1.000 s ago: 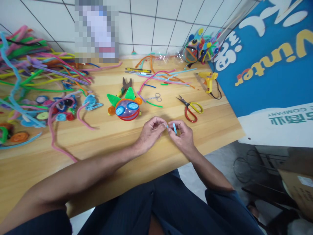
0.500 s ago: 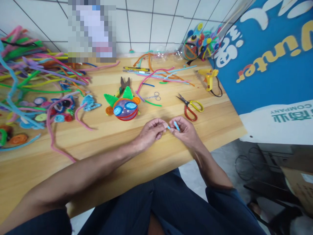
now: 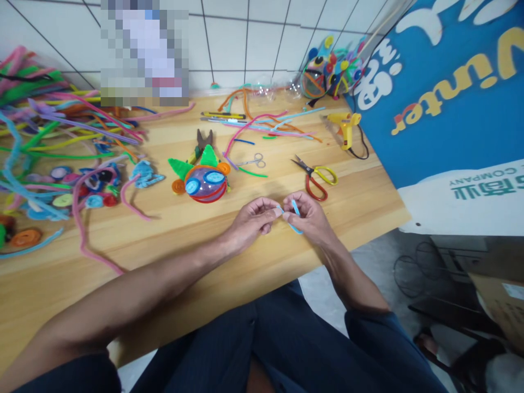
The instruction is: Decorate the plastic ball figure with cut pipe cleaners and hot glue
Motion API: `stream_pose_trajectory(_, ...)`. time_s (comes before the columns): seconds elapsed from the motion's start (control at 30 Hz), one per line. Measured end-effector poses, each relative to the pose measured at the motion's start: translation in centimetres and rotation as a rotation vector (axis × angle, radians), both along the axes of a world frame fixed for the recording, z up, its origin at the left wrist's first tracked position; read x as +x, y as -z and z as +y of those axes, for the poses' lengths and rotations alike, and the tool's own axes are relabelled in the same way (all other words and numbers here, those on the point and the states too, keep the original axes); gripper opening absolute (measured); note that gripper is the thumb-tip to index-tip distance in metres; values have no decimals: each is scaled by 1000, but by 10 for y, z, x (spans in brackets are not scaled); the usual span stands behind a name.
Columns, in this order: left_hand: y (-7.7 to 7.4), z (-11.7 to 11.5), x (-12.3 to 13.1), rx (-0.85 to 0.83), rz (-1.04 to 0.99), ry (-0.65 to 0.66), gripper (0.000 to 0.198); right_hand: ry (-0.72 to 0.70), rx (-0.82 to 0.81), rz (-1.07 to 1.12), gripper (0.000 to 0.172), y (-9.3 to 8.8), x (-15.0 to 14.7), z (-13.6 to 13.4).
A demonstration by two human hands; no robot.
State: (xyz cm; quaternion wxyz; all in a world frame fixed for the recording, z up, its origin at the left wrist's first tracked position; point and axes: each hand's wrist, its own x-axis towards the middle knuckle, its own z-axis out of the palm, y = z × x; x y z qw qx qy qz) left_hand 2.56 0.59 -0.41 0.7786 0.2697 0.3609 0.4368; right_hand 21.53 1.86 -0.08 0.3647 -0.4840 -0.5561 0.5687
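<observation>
Close together above the front of the table, my left hand [image 3: 256, 218] and my right hand [image 3: 307, 214] both pinch a light blue pipe cleaner [image 3: 295, 228]. One end sits between my left thumb and forefinger; a bent part sticks up through my right fingers. Left of and beyond the hands stands a purple ball-shaped figure [image 3: 204, 184] with green ears, blue coiled eyes, orange coils at its sides and a red mouth. Scissors [image 3: 314, 177] with one red and one yellow handle lie open beyond my right hand. Small silver scissors [image 3: 252, 160] lie farther back.
A heap of coloured pipe cleaners [image 3: 45, 125] covers the table's left side. Pliers [image 3: 202, 143] lie behind the figure, and a yellow utility knife [image 3: 223, 115] farther back. At the right stand a yellow glue gun [image 3: 346, 128] with a cord and a blue sign board [image 3: 462, 136].
More of the light blue pipe cleaner now shows, as a strand below my right thumb. Both hands stay close together. The whole view has shifted slightly.
</observation>
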Motion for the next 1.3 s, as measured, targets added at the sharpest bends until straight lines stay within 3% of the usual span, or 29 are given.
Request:
stream_pose_trajectory(0.3,-3,-1,1,14,32,-68,27,-11,-71,65,36,-2,-5,-3)
stream_pose_trajectory(0.6,-1,1,3,-5,10,-24,42,-7,-59,116,45,-1,-6,0)
stream_pose_trajectory(0.83,-1,0,5,13,57,-116,47,176,138,-46,22,1,-3,-8)
stream_pose_trajectory(1.07,4,0,6,49,88,-135,44,168,311,-144,12,9,-4,-12)
stream_pose_trajectory(1.3,5,0,5,52,76,-145,43,161,388,-205,7,3,-6,-14)
